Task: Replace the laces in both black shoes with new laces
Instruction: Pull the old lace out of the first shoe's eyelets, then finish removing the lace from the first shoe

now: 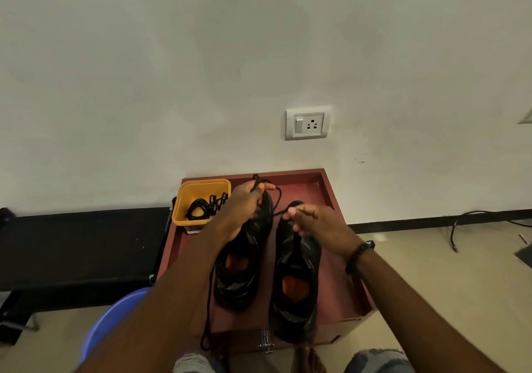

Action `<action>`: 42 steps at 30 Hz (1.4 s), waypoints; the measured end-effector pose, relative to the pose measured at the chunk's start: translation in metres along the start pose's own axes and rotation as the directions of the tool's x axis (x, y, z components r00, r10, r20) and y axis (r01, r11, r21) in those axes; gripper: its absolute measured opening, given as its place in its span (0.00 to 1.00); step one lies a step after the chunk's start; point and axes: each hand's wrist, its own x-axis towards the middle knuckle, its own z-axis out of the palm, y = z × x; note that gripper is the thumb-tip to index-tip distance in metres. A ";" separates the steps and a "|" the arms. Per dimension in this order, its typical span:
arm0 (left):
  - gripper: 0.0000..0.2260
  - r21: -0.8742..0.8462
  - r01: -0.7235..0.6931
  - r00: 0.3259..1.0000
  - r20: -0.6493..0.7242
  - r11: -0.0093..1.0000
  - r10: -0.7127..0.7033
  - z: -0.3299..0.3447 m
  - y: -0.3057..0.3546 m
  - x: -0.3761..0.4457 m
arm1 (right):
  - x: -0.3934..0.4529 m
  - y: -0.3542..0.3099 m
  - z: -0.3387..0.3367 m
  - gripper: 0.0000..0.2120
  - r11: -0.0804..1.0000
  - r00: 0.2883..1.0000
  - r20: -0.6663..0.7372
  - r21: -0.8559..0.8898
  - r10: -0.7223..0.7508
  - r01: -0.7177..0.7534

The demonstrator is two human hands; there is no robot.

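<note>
Nearest me, a loose run of black lace (207,309) hangs past the front edge of the red tray (336,208), so I judge the lace is partly out of its eyelets or partly threaded; I cannot tell which. On the tray the two black shoes stand side by side, heels toward me: the right shoe (296,295) close to the front edge, the left shoe (239,274) just beside it and a little farther back. My right hand (319,223) pinches the lace between thumb and forefinger above the right shoe's toe end, its fingers curled narrow. My left hand (244,202) grips a bunch of the same lace over the left shoe's toe, fingers closed round it. To do this step well I would keep the span between the hands taut, feed one end at a time, and gather the hanging tail so it cannot snag the tray's edge. In the far left corner sits the yellow tub (184,200) with coiled black laces (205,207), well within reach for the next lace.
</note>
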 end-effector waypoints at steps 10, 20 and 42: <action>0.13 0.201 -0.066 0.984 0.176 0.977 0.030 -0.028 -0.012 -0.045 | 0.050 -0.035 0.043 0.08 0.955 0.977 -0.167 -0.285 -0.136 0.084; 0.05 0.018 0.226 0.951 -0.218 0.974 -0.217 -0.165 -0.075 -0.136 | 0.038 -0.073 0.236 0.09 0.924 0.971 0.237 0.365 0.024 -0.112; 0.08 -0.254 0.552 0.669 -0.434 0.794 -0.604 -0.249 -0.273 -0.185 | 0.062 -0.021 0.424 0.24 0.867 0.878 0.384 -0.493 0.284 -0.065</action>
